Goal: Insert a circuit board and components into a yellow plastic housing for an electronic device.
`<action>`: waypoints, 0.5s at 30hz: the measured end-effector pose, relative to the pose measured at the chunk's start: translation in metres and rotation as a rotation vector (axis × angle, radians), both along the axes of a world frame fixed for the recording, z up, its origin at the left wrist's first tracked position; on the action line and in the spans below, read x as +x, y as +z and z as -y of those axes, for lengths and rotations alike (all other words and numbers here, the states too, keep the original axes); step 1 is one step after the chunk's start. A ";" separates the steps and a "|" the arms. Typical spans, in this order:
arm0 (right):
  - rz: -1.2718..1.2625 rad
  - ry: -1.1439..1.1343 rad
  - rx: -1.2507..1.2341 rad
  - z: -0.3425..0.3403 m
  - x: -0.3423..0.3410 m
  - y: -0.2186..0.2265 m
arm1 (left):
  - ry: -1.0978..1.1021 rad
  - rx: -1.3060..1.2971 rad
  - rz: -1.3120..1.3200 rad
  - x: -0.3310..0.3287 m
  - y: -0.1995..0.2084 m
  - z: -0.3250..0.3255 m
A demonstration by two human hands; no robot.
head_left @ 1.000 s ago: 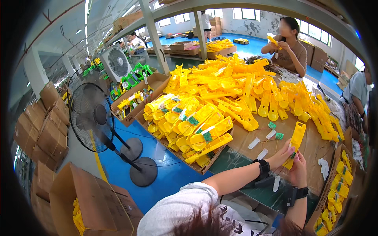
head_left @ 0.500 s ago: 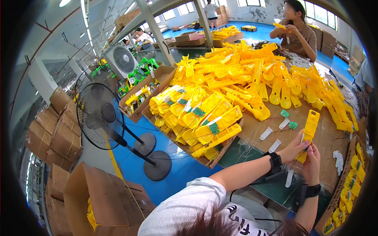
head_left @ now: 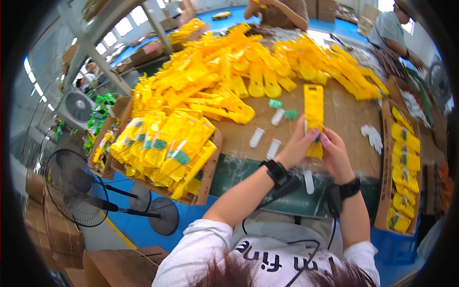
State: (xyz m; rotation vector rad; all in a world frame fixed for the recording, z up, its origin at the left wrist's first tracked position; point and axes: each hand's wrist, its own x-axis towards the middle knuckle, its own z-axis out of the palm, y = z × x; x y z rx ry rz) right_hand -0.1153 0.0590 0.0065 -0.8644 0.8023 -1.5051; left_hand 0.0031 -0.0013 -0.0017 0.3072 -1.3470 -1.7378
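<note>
A long yellow plastic housing (head_left: 313,103) stands nearly upright over the cardboard-covered table (head_left: 351,110), its lower end between my hands. My left hand (head_left: 300,143) grips it from the left, with the thumb across its front. From the right, my right hand (head_left: 335,150) closes on the lower part, its thumb near the left one. A small dark spot shows at the thumbs; I cannot make out what it is. Left of my hands lie green circuit boards (head_left: 290,114) and white plastic strips (head_left: 256,137). Another white strip (head_left: 309,182) rests below them.
A heap of yellow housings (head_left: 215,71) covers the far side. An open carton (head_left: 213,165) of housings with green boards stands left, another narrow carton (head_left: 381,213) right. A white glove (head_left: 372,138) lies near it. Fans (head_left: 79,186) stand left; a person (head_left: 282,12) sits opposite.
My view has swung to the right, so the table and cartons appear further left. Both hands keep hold of the same yellow housing, which now looks more upright.
</note>
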 end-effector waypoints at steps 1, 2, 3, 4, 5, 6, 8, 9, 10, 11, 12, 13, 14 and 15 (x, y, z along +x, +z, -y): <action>-0.005 0.006 -0.002 -0.001 -0.001 0.002 | -0.004 -0.006 -0.006 -0.001 -0.003 0.002; -0.004 0.032 0.011 -0.002 -0.003 0.005 | -0.066 0.011 -0.003 -0.001 -0.004 0.004; 0.000 0.064 0.027 -0.001 -0.004 0.005 | -0.100 0.060 -0.011 0.002 -0.002 0.005; 0.003 0.033 0.063 -0.001 -0.006 0.004 | -0.133 0.071 -0.016 0.002 -0.002 0.007; 0.007 0.066 0.065 0.002 -0.008 0.003 | -0.113 0.020 0.004 0.002 -0.005 0.009; 0.013 0.103 0.063 0.005 -0.011 0.001 | -0.119 0.032 0.021 0.003 -0.005 0.010; 0.027 0.072 0.087 0.005 -0.016 0.000 | -0.156 0.052 0.040 -0.002 -0.001 0.010; 0.041 0.076 0.089 0.005 -0.017 -0.002 | -0.159 0.105 -0.001 -0.004 -0.001 0.009; 0.040 0.078 0.109 0.006 -0.020 -0.005 | -0.160 0.158 -0.041 -0.004 -0.001 0.008; 0.048 0.066 0.119 0.004 -0.020 -0.005 | -0.172 0.169 -0.034 -0.004 -0.001 0.006; 0.029 0.065 0.118 0.002 -0.019 -0.002 | -0.172 0.178 -0.050 -0.003 0.001 0.003; 0.010 0.064 0.117 0.002 -0.018 0.001 | -0.171 0.185 -0.066 -0.003 0.001 0.003; 0.015 0.057 0.123 0.002 -0.018 0.001 | -0.178 0.166 -0.065 -0.001 -0.001 0.004; 0.030 0.073 0.136 0.002 -0.018 -0.001 | -0.182 0.176 -0.062 -0.001 -0.003 0.003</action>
